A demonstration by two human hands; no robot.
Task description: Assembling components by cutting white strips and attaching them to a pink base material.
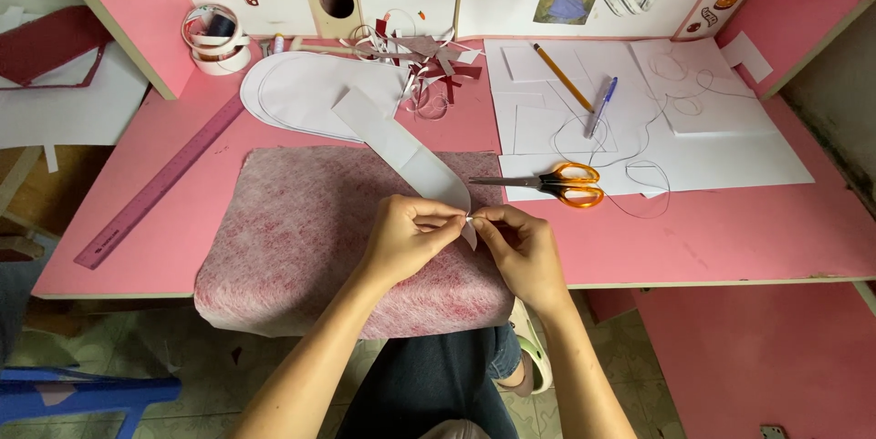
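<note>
A person seated at a pink desk (730,238) pinches the near end of a long white paper strip (401,145) between both hands, the left hand (408,236) and the right hand (522,252) meeting fingertip to fingertip just above a sheet of mottled red-and-white fabric (301,229) that drapes over the desk's front edge. Both hands are closed in a fine grasp on the strip's rounded tip; what they are doing to it there, peeling a backing or folding an edge, is too small to tell. The strip runs up and away from the hands, its far end overlapping a white oval paper pattern (301,92). Orange-handled scissors (557,183) lie just right of the fabric on white paper sheets (730,151), near a pencil (563,77), a blue pen (600,106) and loops of thin thread (639,142). A purple ruler (160,185) lies diagonally at the left, with rolls of tape (217,37) and a tangle of paper offcuts (424,60) behind. Judged from the grip, the work at the tip looks best done with small, even pinches, keeping the strip flat and untwisted along its length and the fabric smooth beneath, so that nothing creases or drifts off line.
</note>
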